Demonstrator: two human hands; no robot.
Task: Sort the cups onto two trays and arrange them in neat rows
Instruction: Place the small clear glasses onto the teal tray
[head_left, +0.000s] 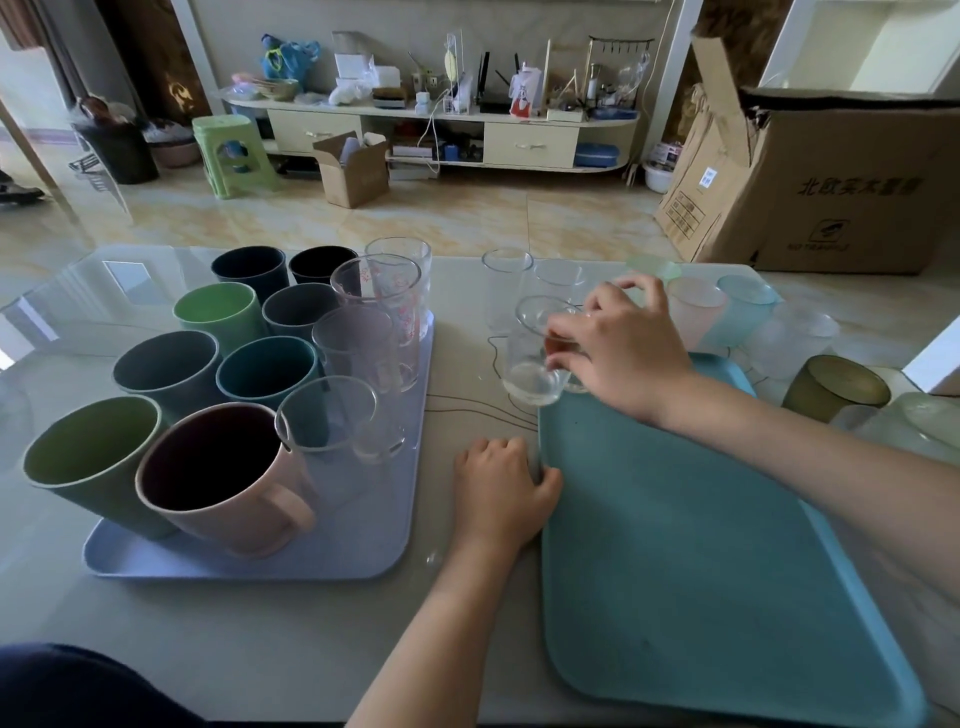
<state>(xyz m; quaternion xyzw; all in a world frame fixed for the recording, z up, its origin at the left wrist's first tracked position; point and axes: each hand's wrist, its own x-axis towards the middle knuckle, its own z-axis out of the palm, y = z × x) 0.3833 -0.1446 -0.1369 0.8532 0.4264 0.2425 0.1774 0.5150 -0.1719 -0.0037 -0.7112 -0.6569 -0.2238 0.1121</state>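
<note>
Small clear glass cup (535, 353) tilted at the far-left corner of the teal tray (701, 561), pinched at its rim by the right hand (623, 348). Left hand (498, 488) loosely curled, holding nothing, resting against the teal tray's left edge. Lavender tray (363, 545) left of the teal tray, filled with rows of plastic mugs (218, 467) and clear glasses (379, 312); further glasses (506, 291) and frosted cups (696, 306) beyond its far edge.

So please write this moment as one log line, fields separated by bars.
right hand: grips clear glass over teal tray far corner | left hand: rests at teal tray edge | lavender tray: full rows
</note>
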